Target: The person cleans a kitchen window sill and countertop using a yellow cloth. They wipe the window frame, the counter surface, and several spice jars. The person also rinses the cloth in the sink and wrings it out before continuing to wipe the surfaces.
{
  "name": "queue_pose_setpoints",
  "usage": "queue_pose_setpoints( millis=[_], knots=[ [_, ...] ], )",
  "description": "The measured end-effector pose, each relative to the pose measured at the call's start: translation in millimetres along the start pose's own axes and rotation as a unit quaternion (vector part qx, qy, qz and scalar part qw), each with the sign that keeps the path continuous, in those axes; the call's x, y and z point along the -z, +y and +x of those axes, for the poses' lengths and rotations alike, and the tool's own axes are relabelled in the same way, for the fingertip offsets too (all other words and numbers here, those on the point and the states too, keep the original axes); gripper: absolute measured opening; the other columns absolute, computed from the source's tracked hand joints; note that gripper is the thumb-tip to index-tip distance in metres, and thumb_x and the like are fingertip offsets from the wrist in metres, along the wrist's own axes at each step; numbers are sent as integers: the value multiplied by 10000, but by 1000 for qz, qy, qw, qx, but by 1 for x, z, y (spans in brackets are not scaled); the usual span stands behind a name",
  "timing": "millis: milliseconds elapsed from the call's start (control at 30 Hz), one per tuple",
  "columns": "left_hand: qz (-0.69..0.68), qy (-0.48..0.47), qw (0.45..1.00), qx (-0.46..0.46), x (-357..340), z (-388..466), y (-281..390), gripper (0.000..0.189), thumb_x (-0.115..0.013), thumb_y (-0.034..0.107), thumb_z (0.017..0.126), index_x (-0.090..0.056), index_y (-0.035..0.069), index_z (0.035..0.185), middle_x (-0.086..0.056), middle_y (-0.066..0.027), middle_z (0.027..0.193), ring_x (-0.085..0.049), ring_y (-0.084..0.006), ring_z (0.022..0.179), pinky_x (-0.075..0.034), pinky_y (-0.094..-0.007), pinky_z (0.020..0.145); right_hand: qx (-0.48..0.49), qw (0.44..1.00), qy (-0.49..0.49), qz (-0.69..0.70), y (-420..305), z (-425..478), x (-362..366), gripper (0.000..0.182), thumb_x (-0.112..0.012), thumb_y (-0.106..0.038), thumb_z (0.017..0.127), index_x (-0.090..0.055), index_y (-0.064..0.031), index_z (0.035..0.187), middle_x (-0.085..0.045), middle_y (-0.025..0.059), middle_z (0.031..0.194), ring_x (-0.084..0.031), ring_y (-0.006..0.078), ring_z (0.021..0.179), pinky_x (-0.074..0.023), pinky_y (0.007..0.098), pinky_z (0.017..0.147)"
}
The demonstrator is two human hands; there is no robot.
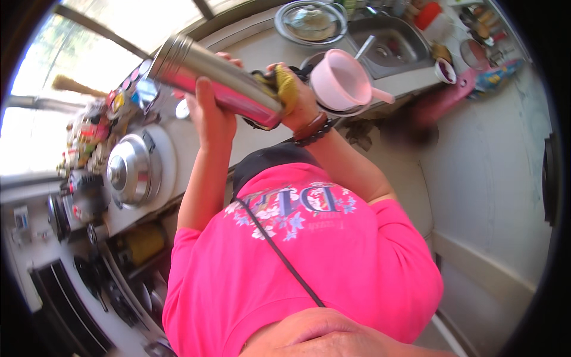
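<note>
A stainless steel cylinder (223, 80), which looks like a vacuum flask body, is held tilted above the counter, its ringed end up at the left. Pink from the shirt reflects along its side. My left hand (214, 114) grips it around the middle, thumb on the near side and fingertips showing beyond the far side. At the lower right end, my right hand (305, 105) holds a yellow and black cloth (287, 89) against the metal. Two bracelets (314, 129) circle the right wrist. The inside of the cylinder is hidden.
Right of the hands, a pink plastic dipper (330, 85) rests on a pan at the counter edge. Behind are a steel sink (412, 42) and a basin (282, 24) with a glass lid. A lidded steel pot (131, 172) and crowded bottles (84, 134) stand left.
</note>
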State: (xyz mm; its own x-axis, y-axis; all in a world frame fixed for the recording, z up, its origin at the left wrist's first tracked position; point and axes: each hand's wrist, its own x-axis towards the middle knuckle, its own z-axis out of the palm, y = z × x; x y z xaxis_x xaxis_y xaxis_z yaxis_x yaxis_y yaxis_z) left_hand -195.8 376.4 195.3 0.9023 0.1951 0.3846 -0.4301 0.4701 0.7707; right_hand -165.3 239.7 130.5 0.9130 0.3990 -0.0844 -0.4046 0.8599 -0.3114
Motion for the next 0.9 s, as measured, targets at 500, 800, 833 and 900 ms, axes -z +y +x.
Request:
queue_pose_setpoints(
  millis=[500,800,833,900],
  knots=[
    [-42,141,987,-69,2,3,8,765,-698,510,783,-384,-20,1236,-543,-149,1095,-570,-269,1014,-493,-382,886,88,958,-85,-259,16,-32,-41,448,-441,-392,973,-404,-82,1294,-544,88,1116,-571,176,961,-484,314,830],
    [13,-31,999,42,33,-17,7,1046,-718,640,673,-250,65,1411,-477,-76,1101,-525,-251,1033,-438,-391,924,-170,985,16,-22,35,-12,5,257,-484,-284,963,-571,-55,1036,-607,72,943,-600,156,826,-507,309,751],
    [21,-30,998,49,39,-21,5,1039,-716,638,677,-254,64,1409,-479,-74,1098,-526,-250,1032,-438,-389,922,-190,981,23,-28,39,-9,14,264,-489,-288,961,-572,-49,1038,-611,73,945,-605,158,825,-509,314,750],
    [34,-24,997,60,53,-31,-4,1024,-712,634,686,-263,64,1407,-485,-69,1090,-527,-248,1030,-438,-385,918,-233,971,38,-42,49,-3,34,279,-501,-295,958,-573,-39,1041,-619,77,948,-613,164,824,-513,323,747]
  ],
)
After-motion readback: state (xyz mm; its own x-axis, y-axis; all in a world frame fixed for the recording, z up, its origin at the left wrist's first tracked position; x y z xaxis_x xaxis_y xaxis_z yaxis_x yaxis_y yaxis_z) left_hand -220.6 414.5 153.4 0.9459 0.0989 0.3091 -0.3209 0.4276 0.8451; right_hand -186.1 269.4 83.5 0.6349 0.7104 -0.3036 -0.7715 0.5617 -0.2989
